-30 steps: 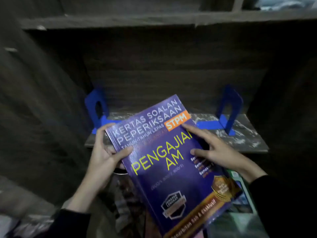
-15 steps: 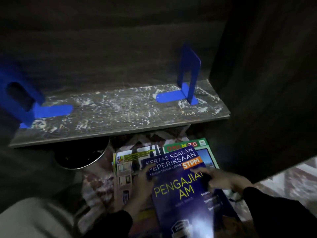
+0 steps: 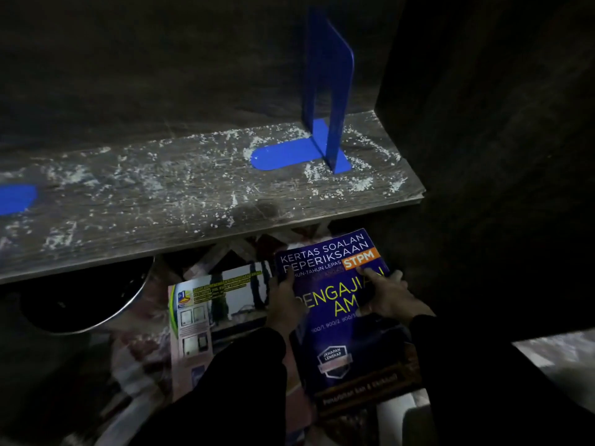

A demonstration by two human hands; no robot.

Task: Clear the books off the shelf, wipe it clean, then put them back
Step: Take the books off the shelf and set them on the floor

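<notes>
A blue-purple exam book [image 3: 338, 342] lies face up on the floor below the shelf, on top of other books. My left hand [image 3: 283, 304] grips its left edge, thumb over the cover. My right hand [image 3: 386, 297] rests on the cover's right side with its fingers spread. A pale book with a photo cover [image 3: 212, 313] lies to the left, partly under the blue one. The wooden shelf board [image 3: 180, 201] above holds no books and is speckled with white dust.
A blue metal bookend [image 3: 325, 101] stands at the shelf's right end; the foot of a second bookend [image 3: 16, 197] shows at the left edge. A dark round metal-rimmed bin [image 3: 83, 300] sits under the shelf. A dark side panel [image 3: 499, 156] walls the right.
The blue book went from in front of the shelf down onto the pile on the floor, both hands with it. My view dropped and moved closer to the shelf.
</notes>
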